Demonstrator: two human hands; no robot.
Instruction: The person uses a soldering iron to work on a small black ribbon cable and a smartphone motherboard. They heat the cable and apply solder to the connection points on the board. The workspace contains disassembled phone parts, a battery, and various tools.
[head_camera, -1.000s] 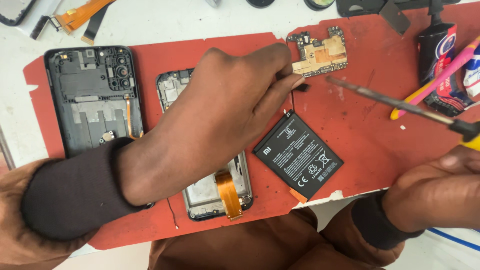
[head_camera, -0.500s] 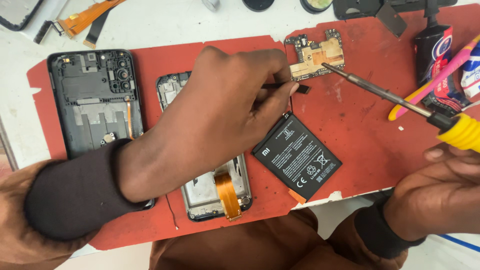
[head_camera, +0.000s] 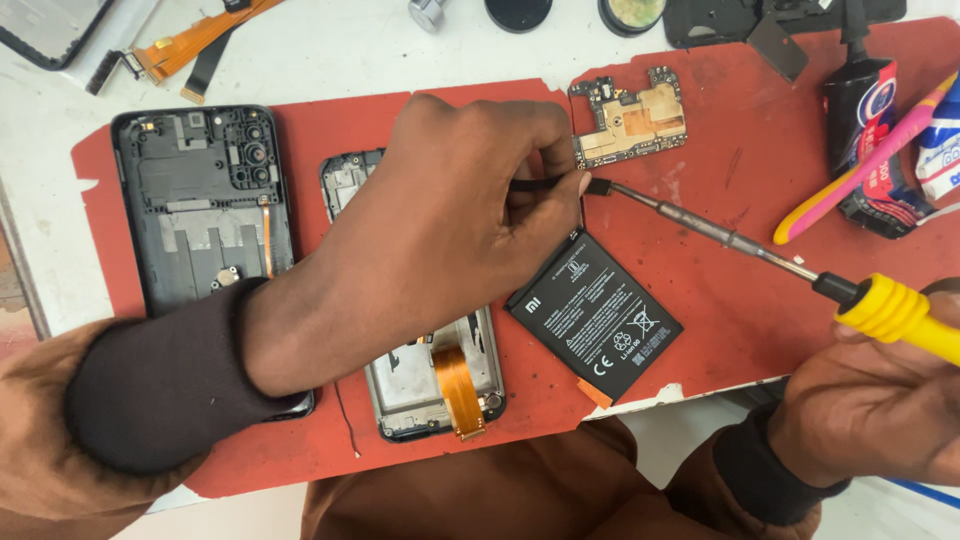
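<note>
My left hand (head_camera: 450, 210) arches over the opened phone frame (head_camera: 430, 390) on the red mat (head_camera: 700, 300), its fingers (head_camera: 560, 185) pinching a thin black tool (tweezers, I think) beside the small black part (head_camera: 598, 186). My right hand (head_camera: 870, 400) has its fingers wrapped around the yellow-handled screwdriver (head_camera: 890, 310), its tip meeting that part just above the black battery (head_camera: 595, 315).
</note>
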